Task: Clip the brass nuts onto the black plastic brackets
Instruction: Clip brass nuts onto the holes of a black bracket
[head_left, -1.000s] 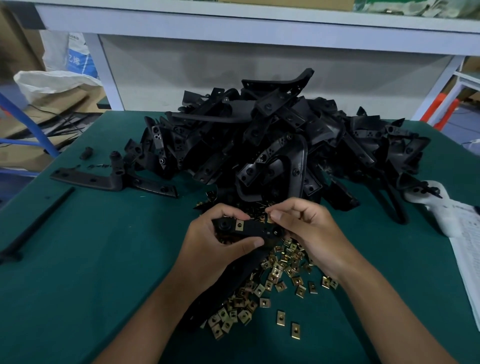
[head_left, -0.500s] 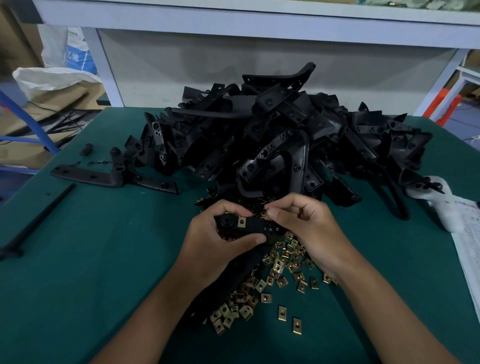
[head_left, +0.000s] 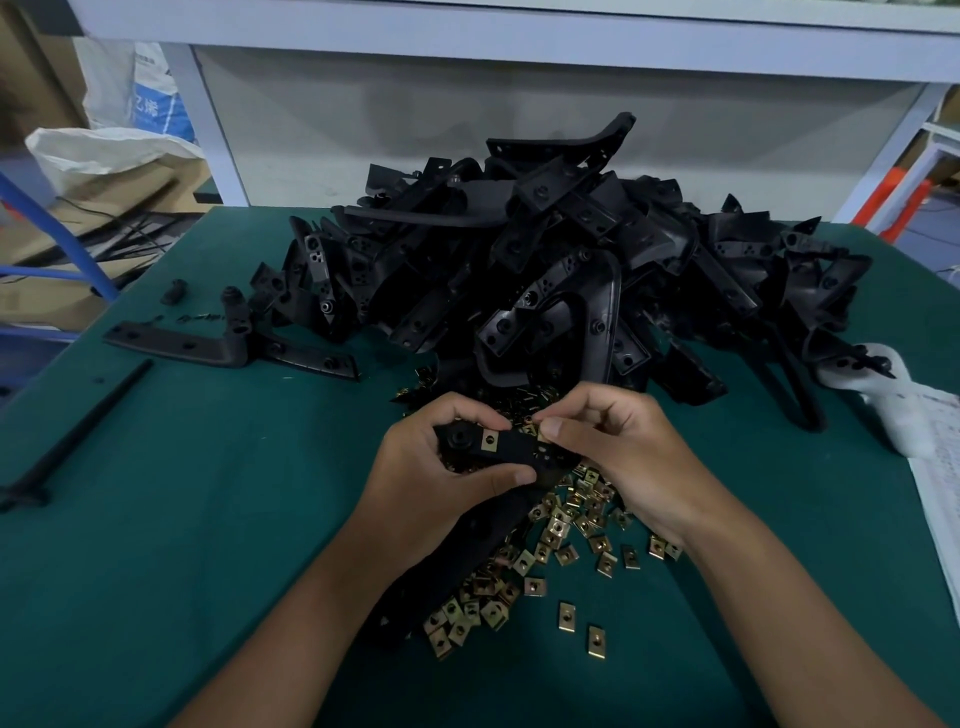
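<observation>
My left hand (head_left: 441, 483) grips a black plastic bracket (head_left: 511, 449) above the green table. One brass nut (head_left: 489, 441) sits clipped on the bracket's top face. My right hand (head_left: 623, 447) pinches a second brass nut (head_left: 531, 428) at the bracket's far edge with thumb and forefinger. Loose brass nuts (head_left: 550, 545) lie scattered under and in front of both hands. A big heap of black brackets (head_left: 561, 275) fills the middle of the table behind my hands. The bracket's lower end runs down under my left wrist.
A single long bracket (head_left: 228, 348) lies apart at the left, with a thin black rod (head_left: 78, 431) nearer the left edge. A white bag and printed sheet (head_left: 930, 457) lie at the right edge. The green table (head_left: 208, 519) reaches a grey frame behind.
Both hands stay in the same place on the bracket. My right thumb and forefinger have shifted slightly on the nut at the bracket's edge.
</observation>
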